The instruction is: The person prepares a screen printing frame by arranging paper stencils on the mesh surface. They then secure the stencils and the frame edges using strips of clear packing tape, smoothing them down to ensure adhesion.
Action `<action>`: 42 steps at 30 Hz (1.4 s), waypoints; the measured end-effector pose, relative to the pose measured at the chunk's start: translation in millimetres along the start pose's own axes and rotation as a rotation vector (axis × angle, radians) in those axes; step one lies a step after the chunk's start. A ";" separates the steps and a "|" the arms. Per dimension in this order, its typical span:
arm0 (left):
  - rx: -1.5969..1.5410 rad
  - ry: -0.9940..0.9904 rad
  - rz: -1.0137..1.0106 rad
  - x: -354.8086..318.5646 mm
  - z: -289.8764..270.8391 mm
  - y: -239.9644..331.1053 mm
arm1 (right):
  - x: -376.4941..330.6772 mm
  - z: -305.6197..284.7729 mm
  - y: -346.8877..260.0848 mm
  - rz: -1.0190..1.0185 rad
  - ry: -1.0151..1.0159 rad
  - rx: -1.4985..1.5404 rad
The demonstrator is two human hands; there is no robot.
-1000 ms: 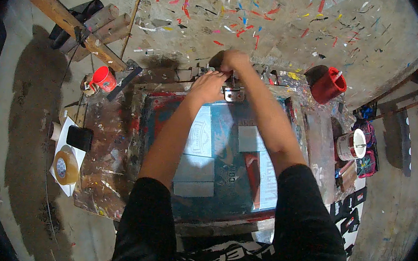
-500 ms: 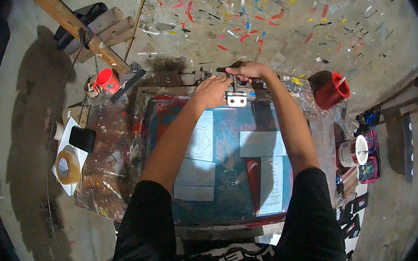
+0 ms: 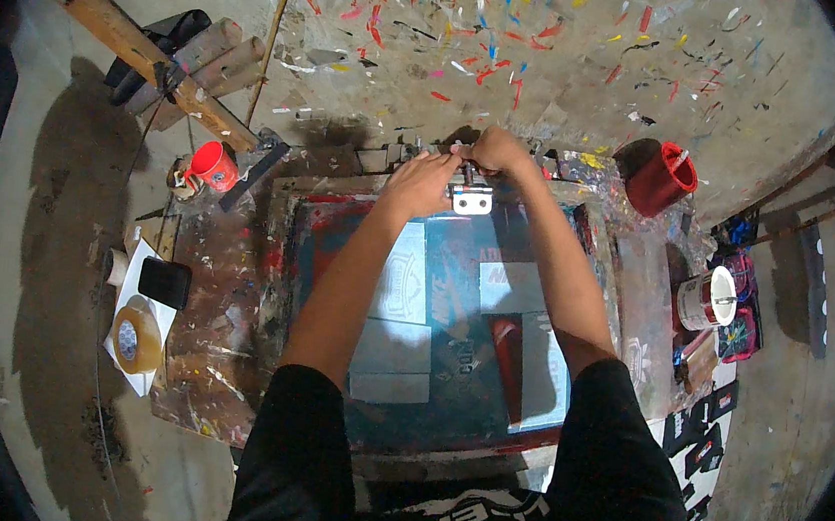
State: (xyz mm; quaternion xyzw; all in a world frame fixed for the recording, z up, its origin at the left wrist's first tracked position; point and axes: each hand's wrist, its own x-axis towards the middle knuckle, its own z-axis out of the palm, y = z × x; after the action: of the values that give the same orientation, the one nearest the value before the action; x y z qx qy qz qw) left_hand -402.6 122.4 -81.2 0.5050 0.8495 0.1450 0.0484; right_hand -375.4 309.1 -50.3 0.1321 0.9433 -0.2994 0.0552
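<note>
Both my arms reach over a screen-printing frame (image 3: 436,433) with blue-green mesh, lying on the paint-stained table. A white metal hinge clamp (image 3: 472,202) holds the frame's far edge. My left hand (image 3: 423,183) lies on that edge just left of the clamp, fingers stretched out, their tips partly hidden. My right hand (image 3: 500,152) is curled at the top of the clamp's upright screw (image 3: 468,173), its thumb side toward my left fingertips. Pale paper pieces (image 3: 394,347) and a red wedge-shaped area (image 3: 504,369) show on the mesh.
At left are a red cup (image 3: 213,167), a black phone (image 3: 165,282) and a tape roll (image 3: 138,341) on white paper. Right of the frame stand a red container (image 3: 662,180) and a white paint tub (image 3: 707,298). A wooden beam (image 3: 146,49) juts in at upper left.
My right hand has turned and its fingers have curled in further at the clamp screw; its forearm has shifted slightly left. The left hand stays in place beside the clamp.
</note>
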 end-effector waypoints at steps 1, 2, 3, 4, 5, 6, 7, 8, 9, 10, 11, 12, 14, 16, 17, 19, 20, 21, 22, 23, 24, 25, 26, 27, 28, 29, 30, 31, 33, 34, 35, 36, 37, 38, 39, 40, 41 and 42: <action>-0.010 0.002 0.001 1.9 0.3 0.8 | 3.5 -2.5 2.4 0.047 -0.054 0.024; -0.020 0.004 0.003 3.6 0.9 2.0 | 5.9 -3.4 4.9 0.058 -0.069 0.017; -0.028 0.020 0.020 4.2 2.0 3.3 | 7.8 -3.5 7.4 0.069 -0.084 0.010; -0.032 0.037 0.031 2.5 1.1 3.6 | 10.2 -2.7 8.3 0.074 -0.101 0.004; -0.035 0.054 0.032 -1.2 1.7 0.4 | 3.9 -4.3 -2.0 0.050 -0.110 0.046; -0.028 0.045 0.020 -3.9 2.4 -3.3 | -4.0 -6.7 -10.9 0.027 -0.118 0.089; -0.021 0.039 0.026 -1.5 2.6 -3.2 | -11.8 -12.9 -15.2 0.013 -0.113 0.130; -0.014 0.032 0.031 0.6 3.0 -3.2 | -7.8 -11.6 -9.4 0.066 -0.118 0.224; -0.015 0.034 0.036 1.9 3.6 -3.2 | 0.2 -8.0 -0.4 0.118 -0.124 0.319; -0.014 0.032 0.041 2.1 3.1 -2.9 | 4.2 -8.0 2.5 0.170 -0.131 0.417; -0.013 0.030 0.045 2.2 2.6 -2.7 | 9.0 -9.9 5.5 0.164 -0.179 0.358; -0.026 0.023 0.037 2.5 2.3 -2.3 | 14.0 -11.6 8.4 0.159 -0.226 0.298; -0.052 0.009 0.011 0.8 0.2 -2.5 | 18.3 -12.8 6.5 0.135 -0.283 0.241; -0.055 0.005 0.005 -1.8 -2.4 -1.1 | 22.0 -14.9 7.5 0.105 -0.290 0.248; -0.056 0.004 0.005 -1.8 -4.2 0.0 | 27.5 -15.4 9.7 0.130 -0.324 0.197; -0.040 0.065 0.038 1.8 1.2 -3.5 | 44.3 -13.1 14.5 0.183 -0.392 0.092; -0.040 0.092 0.065 5.5 5.1 -1.5 | 51.5 -9.2 21.8 0.126 -0.276 -0.098; -0.049 0.092 0.076 10.5 8.1 0.4 | 59.7 -3.1 26.6 0.071 -0.160 -0.288; -0.054 0.089 0.077 14.0 10.1 -0.2 | 66.5 5.0 24.5 0.007 -0.048 -0.474; -0.054 0.081 0.006 -4.1 15.8 -17.7 | 40.6 14.5 -31.5 0.133 -0.016 -0.411; -0.054 0.074 0.013 -2.4 12.9 -14.0 | 37.6 10.8 -33.7 0.129 -0.023 -0.440; -0.053 0.066 0.020 -1.2 10.0 -12.4 | 38.7 8.3 -32.2 0.123 -0.031 -0.466; -0.052 0.057 0.024 -0.3 7.7 -10.3 | 39.8 4.9 -30.3 0.116 -0.040 -0.492; -0.047 0.066 0.036 0.8 7.3 -7.9 | 43.8 -2.6 -28.8 0.139 -0.161 -0.444; -0.041 0.077 0.045 1.7 7.8 -7.0 | 51.6 -12.0 -27.0 0.160 -0.282 -0.393; -0.035 0.086 0.053 2.5 8.2 -6.4 | 56.4 -16.8 -24.6 0.179 -0.403 -0.341; -0.028 0.088 0.063 4.3 8.0 -6.2 | 58.8 -16.2 -21.9 0.172 -0.325 -0.406; -0.022 0.085 0.063 3.4 8.7 -7.7 | 57.2 -10.8 -26.4 0.159 -0.256 -0.469; -0.023 0.037 0.026 1.5 9.9 -10.8 | 51.9 9.5 -38.4 0.145 -0.062 -0.547; -0.032 -0.008 0.001 3.0 6.6 -7.3 | 47.9 23.3 -42.2 0.155 0.066 -0.563; -0.038 -0.050 -0.028 4.2 5.1 -5.9 | 46.8 31.7 -44.9 0.157 0.197 -0.578; -0.026 -0.065 -0.040 5.9 5.6 -3.9 | 47.4 33.3 -45.1 0.155 0.178 -0.609; -0.010 -0.081 -0.052 8.4 7.4 -3.4 | 49.9 32.7 -45.8 0.153 0.163 -0.636; 0.009 -0.093 -0.072 8.2 10.8 -8.5 | 50.2 30.8 -54.1 0.141 0.148 -0.662; 0.025 0.072 0.036 5.7 22.8 -21.1 | 50.7 18.9 -56.6 0.084 -0.078 -0.531; 0.012 0.076 0.022 0.1 23.5 -24.0 | 45.1 -4.4 -59.3 0.025 -0.309 -0.401; -0.002 0.087 0.030 -0.4 19.5 -18.3 | 44.5 -20.4 -46.3 -0.031 -0.392 -0.331; -0.018 0.100 0.036 0.5 15.9 -13.2 | 44.1 -35.7 -31.9 -0.080 -0.479 -0.254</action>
State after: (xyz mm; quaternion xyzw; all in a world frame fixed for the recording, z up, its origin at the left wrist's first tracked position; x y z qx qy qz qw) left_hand -410.4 120.0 -100.2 0.5118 0.8403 0.1785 0.0078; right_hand -427.6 314.3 -11.8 0.0121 0.9378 -0.2033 0.2812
